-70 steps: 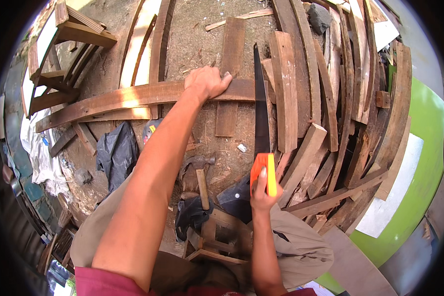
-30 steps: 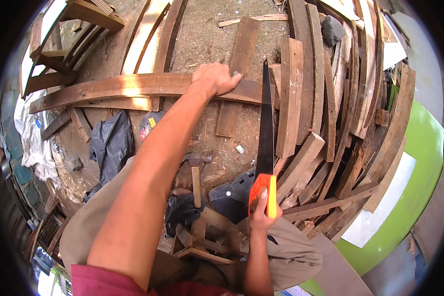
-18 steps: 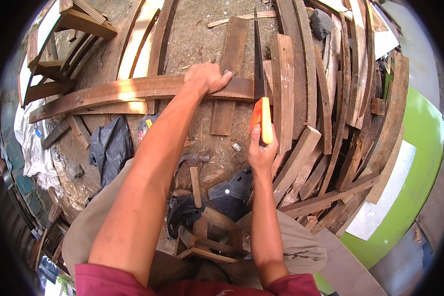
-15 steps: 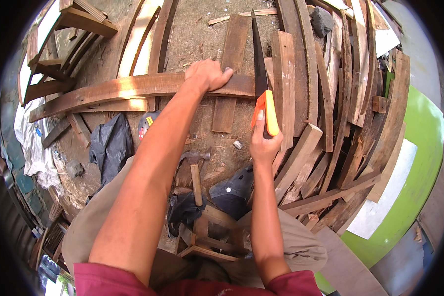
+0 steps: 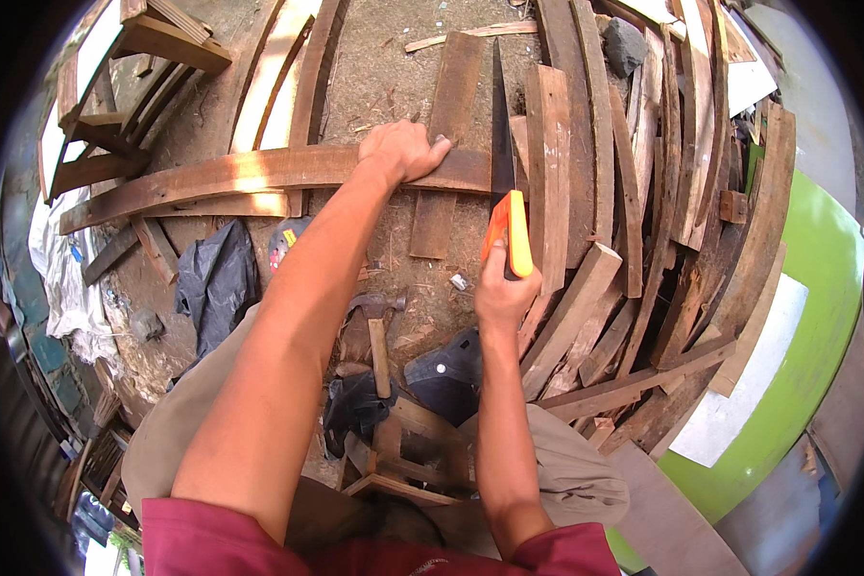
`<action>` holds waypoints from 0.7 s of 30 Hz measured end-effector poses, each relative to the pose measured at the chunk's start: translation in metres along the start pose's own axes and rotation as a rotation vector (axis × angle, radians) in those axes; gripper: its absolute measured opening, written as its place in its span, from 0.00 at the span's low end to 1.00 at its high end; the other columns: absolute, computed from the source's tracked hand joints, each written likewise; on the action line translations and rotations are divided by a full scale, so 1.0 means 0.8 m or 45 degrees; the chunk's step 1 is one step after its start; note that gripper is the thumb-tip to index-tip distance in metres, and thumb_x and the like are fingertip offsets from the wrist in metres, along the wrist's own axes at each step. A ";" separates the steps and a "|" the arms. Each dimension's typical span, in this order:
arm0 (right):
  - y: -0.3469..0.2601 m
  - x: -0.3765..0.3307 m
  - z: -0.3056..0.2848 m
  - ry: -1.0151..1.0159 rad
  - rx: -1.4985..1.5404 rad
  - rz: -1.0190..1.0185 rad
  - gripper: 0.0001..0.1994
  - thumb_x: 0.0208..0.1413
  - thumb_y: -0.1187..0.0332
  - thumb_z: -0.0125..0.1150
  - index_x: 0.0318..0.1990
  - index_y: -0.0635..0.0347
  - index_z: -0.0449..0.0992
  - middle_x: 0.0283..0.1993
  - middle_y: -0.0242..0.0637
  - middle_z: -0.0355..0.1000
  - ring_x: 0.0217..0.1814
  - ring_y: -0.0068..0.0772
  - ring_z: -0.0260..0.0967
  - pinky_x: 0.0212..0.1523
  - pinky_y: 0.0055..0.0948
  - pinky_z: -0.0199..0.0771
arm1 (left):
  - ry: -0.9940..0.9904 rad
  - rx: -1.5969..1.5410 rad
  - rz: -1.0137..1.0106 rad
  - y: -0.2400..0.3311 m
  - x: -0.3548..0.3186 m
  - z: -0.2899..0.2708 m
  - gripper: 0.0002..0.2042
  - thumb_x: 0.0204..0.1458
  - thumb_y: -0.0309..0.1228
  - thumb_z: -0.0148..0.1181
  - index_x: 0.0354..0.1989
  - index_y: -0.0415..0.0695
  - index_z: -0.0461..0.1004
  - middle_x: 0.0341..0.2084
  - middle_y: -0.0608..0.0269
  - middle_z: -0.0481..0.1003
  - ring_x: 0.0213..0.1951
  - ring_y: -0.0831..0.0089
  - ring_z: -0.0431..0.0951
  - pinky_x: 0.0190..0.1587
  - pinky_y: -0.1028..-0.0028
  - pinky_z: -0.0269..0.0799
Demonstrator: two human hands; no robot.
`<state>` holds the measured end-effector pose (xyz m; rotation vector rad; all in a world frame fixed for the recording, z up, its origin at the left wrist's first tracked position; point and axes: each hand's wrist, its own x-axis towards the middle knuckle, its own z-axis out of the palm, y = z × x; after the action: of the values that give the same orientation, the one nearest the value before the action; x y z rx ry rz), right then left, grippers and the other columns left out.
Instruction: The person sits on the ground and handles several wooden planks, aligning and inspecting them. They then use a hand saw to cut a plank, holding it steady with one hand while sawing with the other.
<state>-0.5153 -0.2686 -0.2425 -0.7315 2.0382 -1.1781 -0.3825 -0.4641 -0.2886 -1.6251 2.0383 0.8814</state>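
Note:
A long brown wooden plank [image 5: 288, 169] lies crosswise in front of me, resting over another board [image 5: 434, 228] that runs away from me. My left hand [image 5: 400, 154] is closed over the plank near its right end, thumb toward the saw. Gripped in my right hand [image 5: 505, 296] is a handsaw [image 5: 516, 230] with an orange and yellow handle. Its dark blade points away from me and stands at the plank's right end. How deep the teeth sit in the wood cannot be made out.
Long timber pieces [image 5: 547, 173] are piled on the right, with a grey stone [image 5: 625, 46] on top. A hammer [image 5: 378, 350] lies between my legs, near a small wooden frame [image 5: 408, 494]. Black plastic [image 5: 216, 274] and a wooden structure [image 5: 96, 173] are on the left.
The saw and my right hand have come back toward me and slightly left. My left hand stays on the plank in nearly the same spot.

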 end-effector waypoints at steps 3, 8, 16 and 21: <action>0.045 -0.081 -0.039 -0.018 -0.030 0.023 0.11 0.61 0.73 0.59 0.27 0.70 0.75 0.18 0.31 0.67 0.21 0.20 0.63 0.23 0.29 0.62 | -0.056 -0.022 -0.030 -0.007 0.001 -0.005 0.33 0.61 0.60 0.45 0.48 0.41 0.82 0.48 0.47 0.81 0.54 0.52 0.80 0.58 0.58 0.74; 0.044 -0.183 -0.145 -0.145 -0.199 -0.037 0.08 0.57 0.78 0.51 0.28 0.70 0.76 0.18 0.34 0.69 0.21 0.23 0.69 0.24 0.28 0.68 | -0.037 -0.047 -0.040 -0.006 -0.003 -0.002 0.32 0.61 0.59 0.45 0.47 0.41 0.83 0.45 0.48 0.82 0.52 0.50 0.81 0.57 0.57 0.74; 0.029 -0.038 -0.017 -0.005 -0.059 -0.072 0.14 0.65 0.69 0.59 0.25 0.66 0.73 0.20 0.26 0.67 0.18 0.19 0.59 0.19 0.28 0.57 | 0.060 -0.074 0.051 -0.009 0.002 -0.003 0.34 0.61 0.57 0.43 0.42 0.33 0.82 0.42 0.38 0.81 0.49 0.46 0.81 0.55 0.53 0.75; 0.045 -0.192 -0.134 -0.041 0.020 0.071 0.12 0.62 0.75 0.53 0.26 0.69 0.74 0.16 0.30 0.65 0.17 0.19 0.63 0.19 0.27 0.62 | -0.010 -0.066 -0.016 -0.011 0.003 -0.011 0.34 0.61 0.59 0.44 0.48 0.37 0.82 0.48 0.43 0.80 0.54 0.50 0.79 0.59 0.56 0.73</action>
<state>-0.5072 -0.0841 -0.1938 -0.6776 2.0076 -1.1423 -0.3742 -0.4729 -0.2860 -1.6572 2.0130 0.9424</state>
